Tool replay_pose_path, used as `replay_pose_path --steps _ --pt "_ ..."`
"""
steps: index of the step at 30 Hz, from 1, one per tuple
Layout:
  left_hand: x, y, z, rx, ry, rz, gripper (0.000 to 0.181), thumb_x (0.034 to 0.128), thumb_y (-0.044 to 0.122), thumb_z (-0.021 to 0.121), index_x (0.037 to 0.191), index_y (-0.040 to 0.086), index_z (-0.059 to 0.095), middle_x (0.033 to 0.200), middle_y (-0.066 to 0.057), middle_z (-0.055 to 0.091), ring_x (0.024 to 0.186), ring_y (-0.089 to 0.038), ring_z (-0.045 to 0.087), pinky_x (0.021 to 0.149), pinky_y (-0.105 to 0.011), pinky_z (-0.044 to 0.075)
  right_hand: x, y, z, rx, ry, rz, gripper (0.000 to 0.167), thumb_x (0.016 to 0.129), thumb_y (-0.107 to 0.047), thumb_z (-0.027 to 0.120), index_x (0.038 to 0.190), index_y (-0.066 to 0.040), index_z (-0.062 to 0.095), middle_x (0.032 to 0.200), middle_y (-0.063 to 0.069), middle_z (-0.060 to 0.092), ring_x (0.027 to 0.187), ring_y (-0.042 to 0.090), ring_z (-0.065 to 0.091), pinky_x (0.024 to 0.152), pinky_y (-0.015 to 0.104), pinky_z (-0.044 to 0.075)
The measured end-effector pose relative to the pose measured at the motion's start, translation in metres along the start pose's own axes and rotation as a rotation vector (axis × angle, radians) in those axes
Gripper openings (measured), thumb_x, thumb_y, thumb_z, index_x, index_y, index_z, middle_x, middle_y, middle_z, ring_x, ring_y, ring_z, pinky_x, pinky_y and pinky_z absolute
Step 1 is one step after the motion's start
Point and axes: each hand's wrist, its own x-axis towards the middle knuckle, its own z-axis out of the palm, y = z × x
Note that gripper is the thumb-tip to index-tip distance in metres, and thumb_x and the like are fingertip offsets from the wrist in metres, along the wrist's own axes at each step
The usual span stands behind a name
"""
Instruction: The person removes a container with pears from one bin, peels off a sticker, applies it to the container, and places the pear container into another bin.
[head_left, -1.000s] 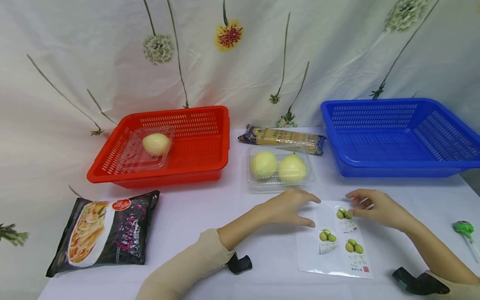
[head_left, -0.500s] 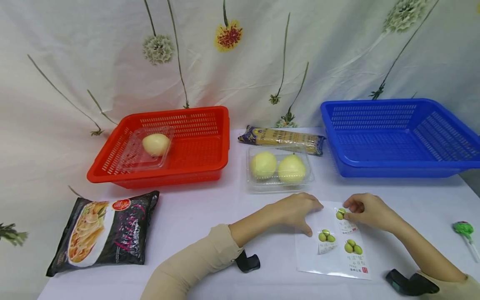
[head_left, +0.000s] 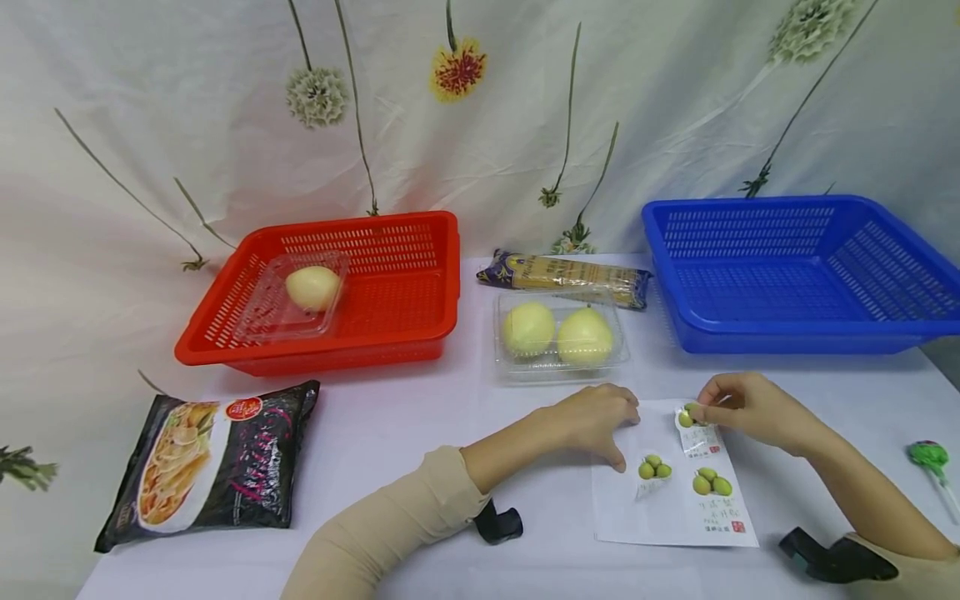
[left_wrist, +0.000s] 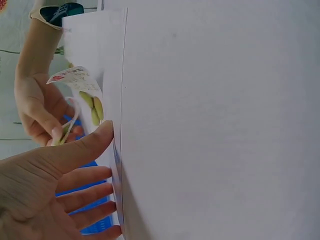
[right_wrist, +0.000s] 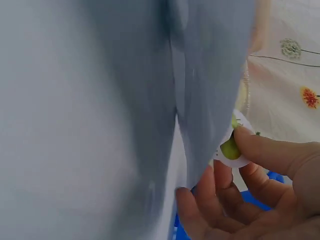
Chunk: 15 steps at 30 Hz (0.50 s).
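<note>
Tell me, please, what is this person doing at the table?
The person's right hand pinches a green-fruit sticker at the upper right of a white sheet; I cannot tell whether it is fully off. The left hand rests at the sheet's upper left corner. Two more fruit pictures show lower on the sheet.

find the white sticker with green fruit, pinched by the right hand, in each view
Head: the sticker sits right of centre, at the right hand.
Left wrist: left side, mid-height, partly hidden.
Right wrist: right of centre, about mid-height.
Shared landmark: blue slotted plastic basket.
</note>
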Motion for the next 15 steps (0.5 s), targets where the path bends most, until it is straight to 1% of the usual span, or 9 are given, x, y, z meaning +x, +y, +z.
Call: replay_pose_path --steps 4,7,10,13,15 --pt "0.0 0.001 0.0 0.002 -0.01 -0.015 0.056 0.0725 0.035 0.081 0.121 0.012 0.064 0.138 -0.003 0.05 0.129 -0.017 0.043 0.104 -0.026 0.035 -0.001 -0.008 -0.009 0.013 0.045 -0.019 0.011 0.088 -0.013 0.065 0.088 -0.002 0.063 0.085 0.004 0.062 0.079 0.015 0.057 0.069 0.029 0.047" --pt "0.0 0.002 0.0 0.003 -0.014 -0.026 0.057 0.0731 0.035 0.08 0.122 0.013 0.063 0.139 -0.002 0.049 0.13 -0.016 0.042 0.105 -0.025 0.034 0.0 -0.015 -0.014 0.038 0.063 -0.042 0.013 0.089 -0.012 0.064 0.09 0.0 0.062 0.083 0.004 0.062 0.074 0.013 0.058 0.066 0.026 0.048" --pt "0.0 0.002 0.0 0.004 -0.016 -0.03 0.057 0.073 0.035 0.08 0.122 0.013 0.063 0.139 -0.002 0.049 0.13 -0.016 0.041 0.104 -0.026 0.035 0.003 -0.021 -0.019 0.032 0.085 -0.052 0.013 0.089 -0.011 0.064 0.092 0.001 0.061 0.082 0.003 0.061 0.073 0.013 0.057 0.063 0.025 0.047" --pt "0.0 0.002 0.0 0.0 -0.018 -0.027 0.056 0.0727 0.034 0.08 0.121 0.013 0.063 0.139 -0.002 0.049 0.13 -0.016 0.042 0.104 -0.026 0.036 0.006 -0.025 -0.022 0.025 0.105 -0.055 0.013 0.089 -0.011 0.064 0.093 0.001 0.06 0.082 0.003 0.061 0.072 0.013 0.057 0.062 0.026 0.046" --pt "-0.001 0.002 0.0 0.005 -0.015 -0.012 0.056 0.0731 0.034 0.08 0.121 0.012 0.063 0.138 -0.002 0.05 0.13 -0.015 0.042 0.105 -0.024 0.034 0.008 -0.028 -0.023 0.038 0.123 -0.05 0.015 0.09 -0.012 0.063 0.094 0.002 0.059 0.082 0.003 0.061 0.072 0.013 0.056 0.061 0.026 0.046"
